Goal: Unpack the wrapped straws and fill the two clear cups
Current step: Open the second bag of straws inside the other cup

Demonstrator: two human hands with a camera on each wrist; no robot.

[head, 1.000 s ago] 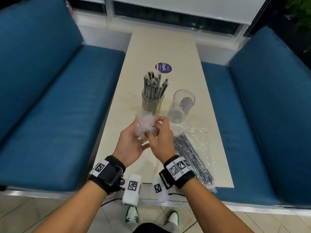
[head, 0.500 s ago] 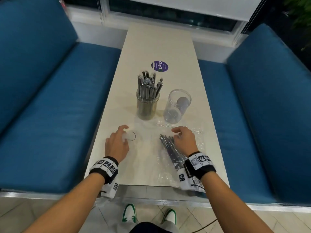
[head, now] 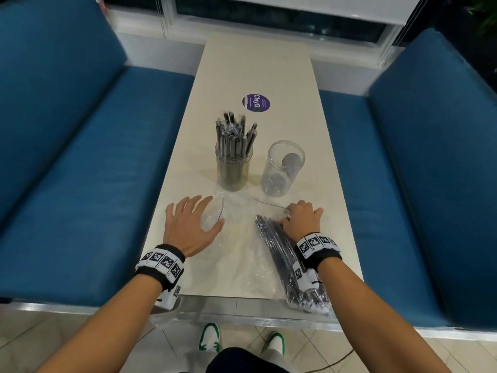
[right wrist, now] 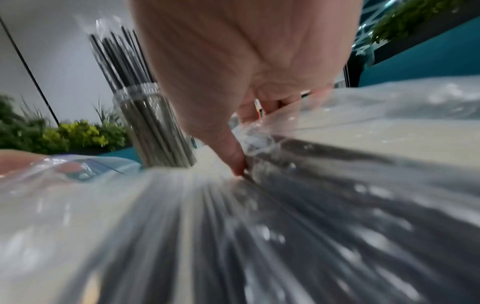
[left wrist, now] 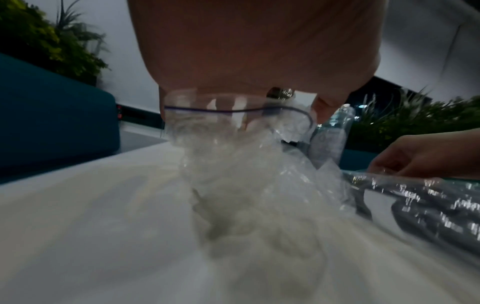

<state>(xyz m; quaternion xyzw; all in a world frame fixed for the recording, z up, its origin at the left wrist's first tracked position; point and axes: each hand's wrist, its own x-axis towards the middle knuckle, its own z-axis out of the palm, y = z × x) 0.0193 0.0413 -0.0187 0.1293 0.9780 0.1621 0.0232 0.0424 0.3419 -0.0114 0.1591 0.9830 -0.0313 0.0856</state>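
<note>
Crinkled, glossy clear plastic on the empty bag (head: 215, 219) and the straw pack (head: 279, 254). Smooth transparent plastic for both cups (head: 285, 170). Matt cream laminate on the table (head: 255, 65); woven blue cloth on the benches (head: 80, 157).

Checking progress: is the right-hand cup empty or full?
Empty of straws: the right cup shows only its clear walls, while the left cup is packed.
</note>
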